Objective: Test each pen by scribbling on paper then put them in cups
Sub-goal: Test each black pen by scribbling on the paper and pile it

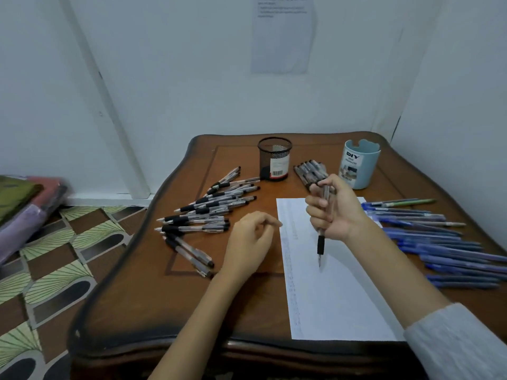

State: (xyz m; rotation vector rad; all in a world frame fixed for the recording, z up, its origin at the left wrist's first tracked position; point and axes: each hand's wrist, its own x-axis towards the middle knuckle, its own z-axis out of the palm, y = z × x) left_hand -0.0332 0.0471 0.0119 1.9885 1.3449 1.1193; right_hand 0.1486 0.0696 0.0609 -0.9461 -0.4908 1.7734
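A black-gripped pen (320,244) is held upright in the curled fingers of the right hand (333,212), tip pointed at the paper (337,297) below them. The left hand (248,242) is rested left of the paper, fingers loosely curled, empty.

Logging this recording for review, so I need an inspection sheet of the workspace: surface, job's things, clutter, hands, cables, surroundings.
Surface: brown wooden table, darker at the near edge.
Job's things: paper with faint scribble rows along its left edge; black mesh cup and blue cup at the back, no pens sticking out; black-grip pens piled left; pen bundle between the cups; blue pens spread right.
Clutter: nothing seen.
Hands: right hand grips the held pen, tip down toward the paper; left hand loosely curled, holding nothing, beside the paper's left edge.
Cables: nothing seen.
Surroundings: white walls, wall sheet, patterned floor, bagged fabrics at left.
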